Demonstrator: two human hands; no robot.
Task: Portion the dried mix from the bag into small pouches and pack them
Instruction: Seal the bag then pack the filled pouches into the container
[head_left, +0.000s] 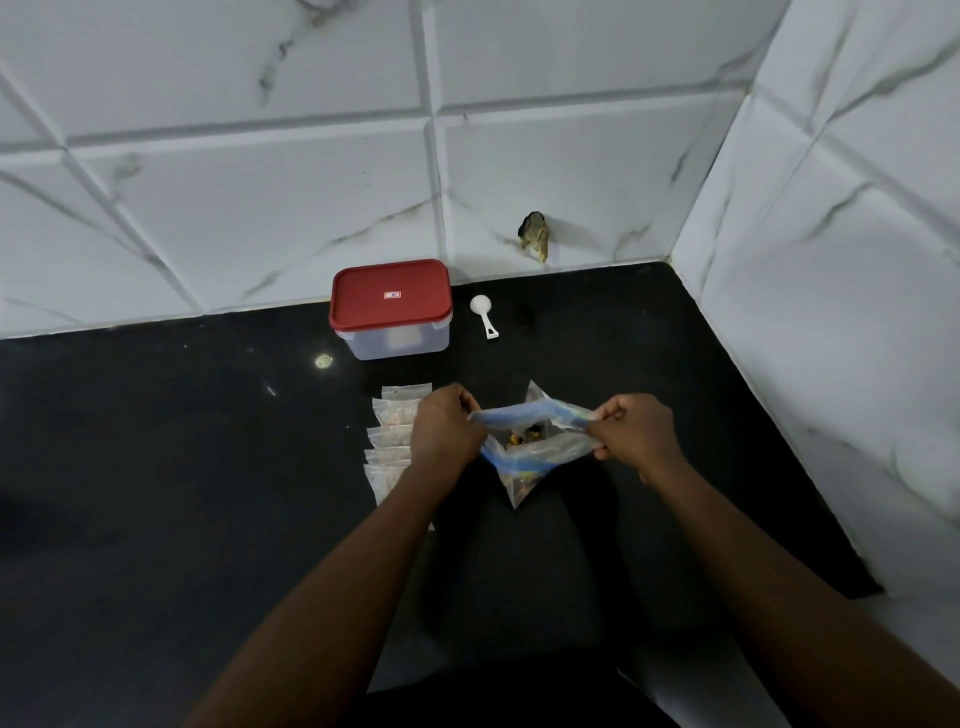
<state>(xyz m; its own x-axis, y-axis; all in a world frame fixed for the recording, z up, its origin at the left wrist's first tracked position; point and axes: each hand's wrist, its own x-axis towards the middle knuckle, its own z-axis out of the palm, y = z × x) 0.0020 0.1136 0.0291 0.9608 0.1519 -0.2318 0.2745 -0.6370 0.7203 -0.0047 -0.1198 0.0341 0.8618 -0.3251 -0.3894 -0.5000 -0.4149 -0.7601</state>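
Note:
A clear zip bag (535, 441) with a blue seal strip stands on the black counter (182, 467), its mouth pulled wide. Dark and yellow bits of dried mix show inside. My left hand (447, 428) pinches the bag's left rim. My right hand (636, 428) pinches the right rim. A row of several small clear pouches (392, 441) lies overlapping just left of the bag, partly hidden by my left wrist. A white scoop (484, 314) lies beyond the bag.
A clear box with a red lid (390, 306) stands shut near the back wall, left of the scoop. White marble tiles close the back and right side. A chipped hole (535, 236) shows in the back wall.

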